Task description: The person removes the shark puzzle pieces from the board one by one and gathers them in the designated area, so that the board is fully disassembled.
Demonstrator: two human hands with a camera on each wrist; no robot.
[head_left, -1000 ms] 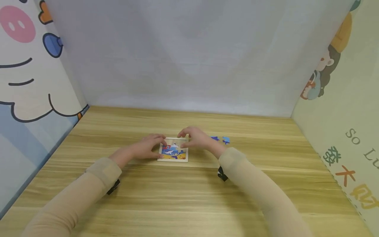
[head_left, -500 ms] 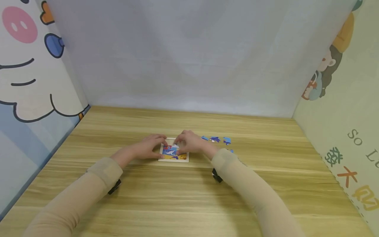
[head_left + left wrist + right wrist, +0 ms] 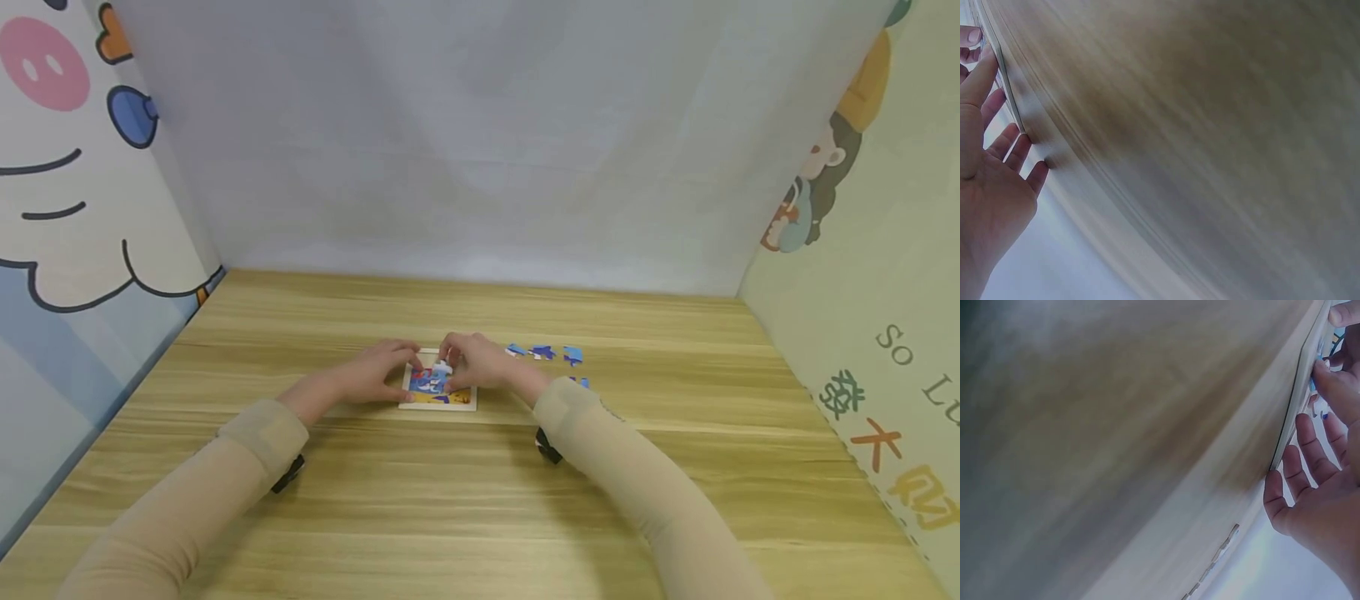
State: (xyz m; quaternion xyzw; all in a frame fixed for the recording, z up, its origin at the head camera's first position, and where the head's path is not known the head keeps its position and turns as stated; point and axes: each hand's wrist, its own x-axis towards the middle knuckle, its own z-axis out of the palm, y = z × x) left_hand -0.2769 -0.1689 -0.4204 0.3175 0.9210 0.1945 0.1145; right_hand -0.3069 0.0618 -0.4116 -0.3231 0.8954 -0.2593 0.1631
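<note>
A small jigsaw puzzle tray [image 3: 472, 405] with a pale frame lies on the wooden table, its lower part filled with a blue, red and yellow picture. My left hand [image 3: 375, 372] spans its left side, thumb on the near left corner and fingertips at the upper left. In the left wrist view, that hand's fingers [image 3: 1017, 153] lie along the tray's edge. Above the tray, my right hand [image 3: 480, 362] pinches a light blue and white puzzle piece [image 3: 442, 367] between thumb and fingers. The right wrist view shows the piece only partly, behind the thumb [image 3: 1335, 390].
Several loose blue puzzle pieces [image 3: 542, 352] lie right of the tray, partly behind the right forearm. The wooden table [image 3: 420, 517] runs back to a pale curtain [image 3: 480, 167]. Printed panels stand at the left and right.
My right hand has moved left over the tray, and the puzzle piece now shows between its fingers. Loose pieces at the right are more exposed. My left hand stays at the tray's left side.
</note>
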